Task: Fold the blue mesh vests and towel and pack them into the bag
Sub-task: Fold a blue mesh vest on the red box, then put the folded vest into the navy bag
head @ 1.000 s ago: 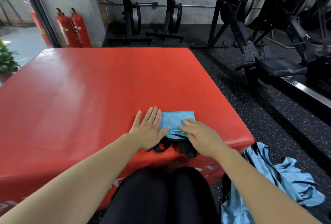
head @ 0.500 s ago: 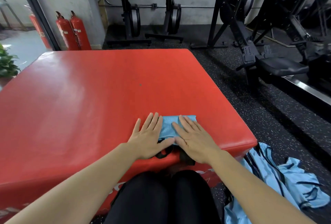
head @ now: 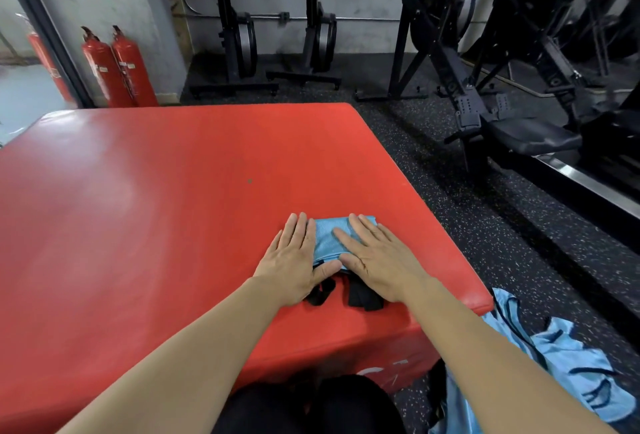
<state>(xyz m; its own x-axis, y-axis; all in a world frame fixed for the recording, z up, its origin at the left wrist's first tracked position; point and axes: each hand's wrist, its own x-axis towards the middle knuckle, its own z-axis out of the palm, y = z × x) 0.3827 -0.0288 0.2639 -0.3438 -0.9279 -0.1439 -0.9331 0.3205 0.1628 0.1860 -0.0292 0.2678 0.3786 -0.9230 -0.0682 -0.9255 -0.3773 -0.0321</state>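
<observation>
Because the folded blue vest (head: 328, 243) is thin, soft mesh, it will likely spring open unless pinched by its stacked edges on both sides. It lies near the red surface's (head: 166, 211) near right corner, under both flat hands: left hand (head: 292, 262) on its left edge, right hand (head: 379, 260) pressing its top, fingers straight.

We are seeing the folded vest (head: 327, 243) showing light blue in a fine mesh weave, with black trim (head: 360, 298), against a plain glossy red pad (head: 173, 208). At four o'clock, more light-blue vests (head: 571, 357) are showing black edging over a black floor (head: 502, 243) flecked with pale speckles.
</observation>
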